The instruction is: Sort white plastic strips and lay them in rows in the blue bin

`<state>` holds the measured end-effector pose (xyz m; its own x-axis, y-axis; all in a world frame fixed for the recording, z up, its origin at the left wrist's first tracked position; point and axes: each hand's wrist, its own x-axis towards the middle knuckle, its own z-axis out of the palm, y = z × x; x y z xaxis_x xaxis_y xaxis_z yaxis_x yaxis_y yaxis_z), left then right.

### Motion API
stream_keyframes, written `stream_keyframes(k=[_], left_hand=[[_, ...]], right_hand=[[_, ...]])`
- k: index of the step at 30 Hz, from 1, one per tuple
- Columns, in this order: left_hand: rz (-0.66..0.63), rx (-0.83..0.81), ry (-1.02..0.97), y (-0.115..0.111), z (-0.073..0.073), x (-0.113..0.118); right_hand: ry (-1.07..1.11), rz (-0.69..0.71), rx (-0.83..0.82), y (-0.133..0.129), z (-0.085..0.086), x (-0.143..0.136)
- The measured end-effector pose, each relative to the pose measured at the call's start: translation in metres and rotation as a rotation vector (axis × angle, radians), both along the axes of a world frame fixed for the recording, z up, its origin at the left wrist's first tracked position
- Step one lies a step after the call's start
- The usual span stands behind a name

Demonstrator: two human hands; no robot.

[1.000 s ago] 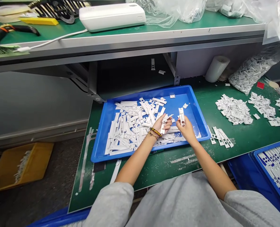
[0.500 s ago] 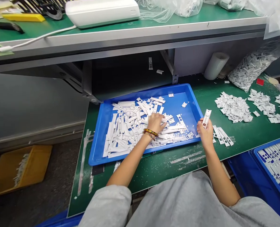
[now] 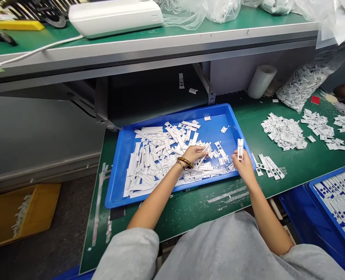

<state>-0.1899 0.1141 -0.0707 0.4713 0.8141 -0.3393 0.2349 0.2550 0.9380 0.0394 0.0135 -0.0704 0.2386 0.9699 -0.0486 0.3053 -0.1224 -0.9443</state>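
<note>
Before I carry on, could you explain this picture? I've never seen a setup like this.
There is no machine here: these are a person's two bare hands, filmed by a camera worn on the head, looking forward and down. On the green table sits a blue tray with a jumbled heap of white parts. Above it, the left hand pinches a small white piece. The right hand, near the tray's right edge, holds a long white part upright. Further right lie piles of small pieces.

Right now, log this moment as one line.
left hand: holds white part over tray | right hand: holds strip near tray's right rim | table: loose strips, pile
</note>
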Motion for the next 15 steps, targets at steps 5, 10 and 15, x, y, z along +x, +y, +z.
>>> stream_keyframes(k=[5,10,15], left_hand=[[0.041,-0.217,-0.243,-0.006,-0.004,0.002],[0.160,-0.185,-0.230,-0.006,-0.011,0.001],[0.263,-0.059,-0.070,0.001,-0.014,-0.005]], right_hand=[[0.011,0.097,-0.019,0.010,0.006,-0.025],[-0.218,0.245,-0.063,0.019,0.006,-0.023],[-0.454,0.640,-0.281,0.035,-0.007,-0.012]])
